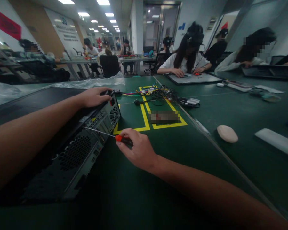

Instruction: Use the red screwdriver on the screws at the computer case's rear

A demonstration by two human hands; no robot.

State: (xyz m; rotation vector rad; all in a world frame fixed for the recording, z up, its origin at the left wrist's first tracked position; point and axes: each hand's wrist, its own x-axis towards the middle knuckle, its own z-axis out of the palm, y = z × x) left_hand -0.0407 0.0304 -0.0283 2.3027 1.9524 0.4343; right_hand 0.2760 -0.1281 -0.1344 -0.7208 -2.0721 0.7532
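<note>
Right-hand grip [140, 148] is closed around the dark handle of a screwdriver [119, 138], with the thumb and fingers wrapped about it. Left-hand grip [96, 96] is laid loosely on the far right corner of a computer case [59, 166], its fingers brought to the edge and nothing seen to be clasped.

By the screwdriver a line is drawn from right to left: its long axis is sloped slightly toward the far side, with the handle set right and the tip directed left at the case's rear panel [93, 140]. Whether the tip is seated there cannot be told. Its shaft is long, thin and silvery, and its dark handle is fronted by an orange-red collar.

On the left of the worktop [187, 156] the case is placed, its rear panel turned to the right and its length slanted from near left to far right. Its upper face is black and flat; the greyish panel is pierced by a large honeycomb vent [75, 152], and by a smaller round grille [114, 114] farther off. Beyond the case, tangled cables [164, 92] are spread near yellow tape [146, 124].
</note>
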